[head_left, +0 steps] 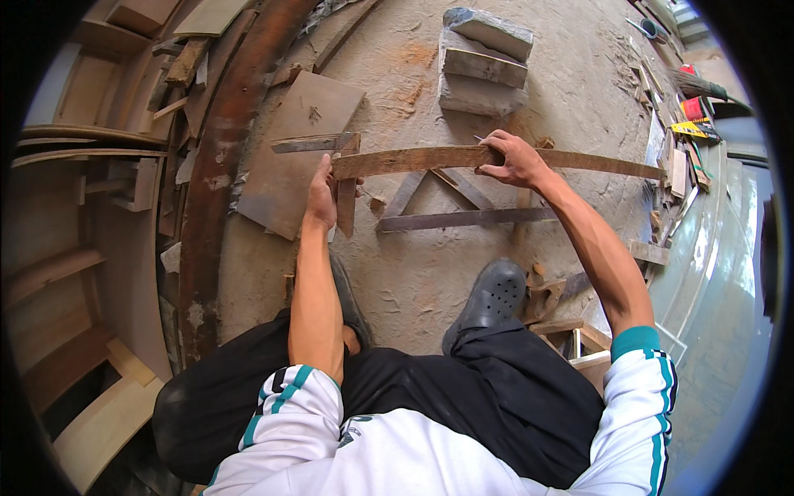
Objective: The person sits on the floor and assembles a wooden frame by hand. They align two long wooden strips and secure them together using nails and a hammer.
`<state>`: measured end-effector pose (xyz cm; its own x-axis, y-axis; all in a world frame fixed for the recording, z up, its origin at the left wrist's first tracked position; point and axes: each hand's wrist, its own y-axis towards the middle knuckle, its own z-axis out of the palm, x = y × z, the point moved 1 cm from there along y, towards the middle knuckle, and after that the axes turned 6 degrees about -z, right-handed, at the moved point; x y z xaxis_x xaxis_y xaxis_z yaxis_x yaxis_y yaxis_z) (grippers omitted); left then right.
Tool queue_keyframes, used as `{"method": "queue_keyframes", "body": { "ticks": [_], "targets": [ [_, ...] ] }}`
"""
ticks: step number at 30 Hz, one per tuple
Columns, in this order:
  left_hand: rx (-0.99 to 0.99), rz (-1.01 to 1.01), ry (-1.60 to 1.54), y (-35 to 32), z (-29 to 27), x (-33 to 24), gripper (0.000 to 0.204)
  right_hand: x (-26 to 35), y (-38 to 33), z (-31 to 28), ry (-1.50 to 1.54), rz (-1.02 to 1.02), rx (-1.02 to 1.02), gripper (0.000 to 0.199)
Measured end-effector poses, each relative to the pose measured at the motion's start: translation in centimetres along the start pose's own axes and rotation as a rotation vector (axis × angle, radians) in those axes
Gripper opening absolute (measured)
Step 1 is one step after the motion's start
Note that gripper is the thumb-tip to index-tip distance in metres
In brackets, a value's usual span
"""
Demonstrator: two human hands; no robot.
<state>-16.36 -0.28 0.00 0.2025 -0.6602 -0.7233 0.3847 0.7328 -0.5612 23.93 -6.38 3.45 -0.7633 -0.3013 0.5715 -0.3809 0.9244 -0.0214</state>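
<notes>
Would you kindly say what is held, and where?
Left hand: long wooden strip, by its left end, seemingly with an L-shaped wooden piece. Right hand: same strip near its middle, apparently plus something thin, unclear.

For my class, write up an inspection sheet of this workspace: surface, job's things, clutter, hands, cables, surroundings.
Surface: rough, stained floor.
Job's things: long wooden strip, overlapping a triangular wooden frame in view.
Clutter: wood scraps and broom at right.
Hands: left hand holds the strip's left end; right hand grips it farther along.
Cables: unclear; a dark line beside the broom cannot be identified.
Surroundings: reddish-brown beam and wooden shelving at left; glossy panel at right.
</notes>
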Motion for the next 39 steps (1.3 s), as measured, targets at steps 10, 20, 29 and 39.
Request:
{"method": "queue_keyframes", "body": {
  "ticks": [10,20,29,39],
  "targets": [
    [-0.088,0.038,-0.021,0.3,-0.7,-0.1,0.037,-0.4,0.2,0.1,-0.057,0.008,-0.014,0.054],
    [-0.164,0.063,-0.046,0.5,0.0,0.1,0.038,-0.2,0.5,0.0,-0.066,0.027,-0.01,0.054],
    [-0.272,0.113,0.008,0.4,0.9,0.8,0.041,-0.3,0.6,0.1,-0.074,0.021,0.001,0.055],
    [-0.331,0.277,0.237,0.6,1.4,1.1,0.055,-0.5,0.4,-0.1,-0.089,0.013,-0.001,0.055]
  ]
}}
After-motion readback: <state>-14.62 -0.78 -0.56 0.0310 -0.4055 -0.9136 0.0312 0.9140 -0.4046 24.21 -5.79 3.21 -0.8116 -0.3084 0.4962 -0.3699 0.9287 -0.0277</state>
